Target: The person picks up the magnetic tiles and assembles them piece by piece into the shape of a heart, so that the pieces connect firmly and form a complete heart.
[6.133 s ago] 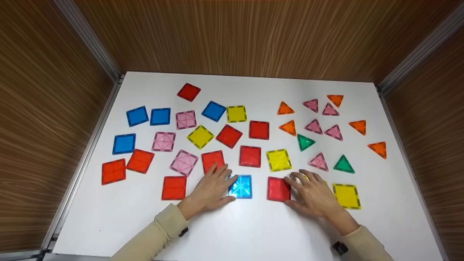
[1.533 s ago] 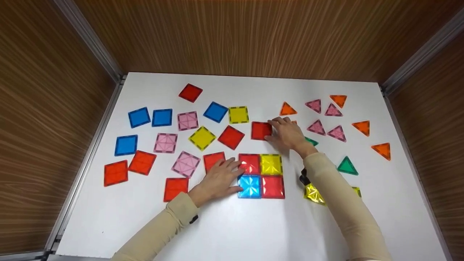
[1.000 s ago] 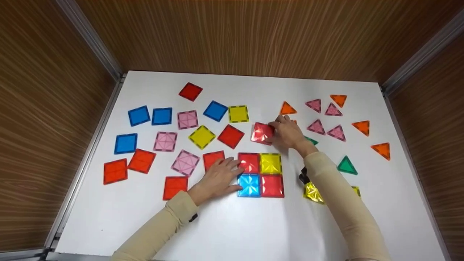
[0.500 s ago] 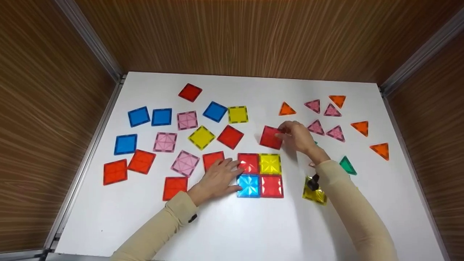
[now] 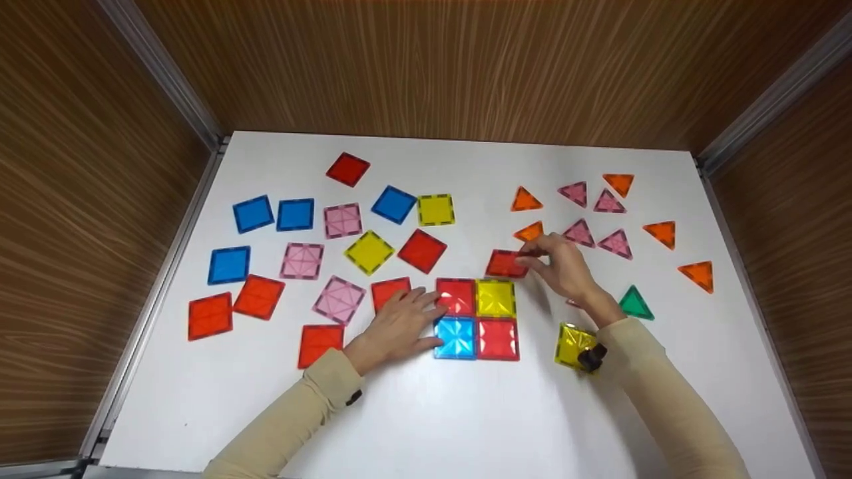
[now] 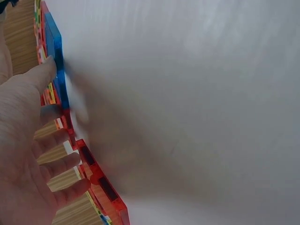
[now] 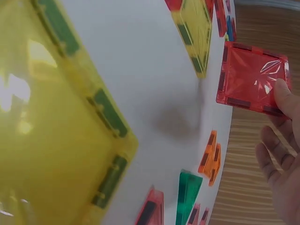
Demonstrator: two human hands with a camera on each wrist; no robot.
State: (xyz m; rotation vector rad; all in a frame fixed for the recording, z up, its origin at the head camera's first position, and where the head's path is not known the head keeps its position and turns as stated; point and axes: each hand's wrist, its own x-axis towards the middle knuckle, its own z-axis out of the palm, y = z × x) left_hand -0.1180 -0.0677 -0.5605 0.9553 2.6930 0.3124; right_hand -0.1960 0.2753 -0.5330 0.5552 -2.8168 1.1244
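Observation:
Between thumb and fingers my right hand [image 5: 564, 269] pinches a red square magnetic tile [image 5: 504, 264], tilted and lifted off the table, as the right wrist view confirms with the same red tile [image 7: 255, 77]. Just in front of it lies a two-by-two block: a red tile [image 5: 458, 293], a yellow tile [image 5: 495, 298], a blue tile [image 5: 455, 338] and another red tile [image 5: 498, 339]. My left hand [image 5: 396, 327] rests with spread fingers at the block's left side. In the left wrist view, its thumb touches the blue tile [image 6: 56, 47]. A further red tile [image 5: 391, 293] is partly under its fingers.
Loose blue, pink, yellow and red square tiles lie to the left, including a red tile [image 5: 320, 344] near the left wrist. A yellow tile [image 5: 574, 346] sits under the right wrist. Triangles, such as a green triangle [image 5: 636, 303], lie right on the white table [image 5: 426, 419].
Over six seconds, four tiles came together into the block. The right hand then took the red tile behind it, lifted and tilted it, and brought it nearer the block. The left hand stayed lately.

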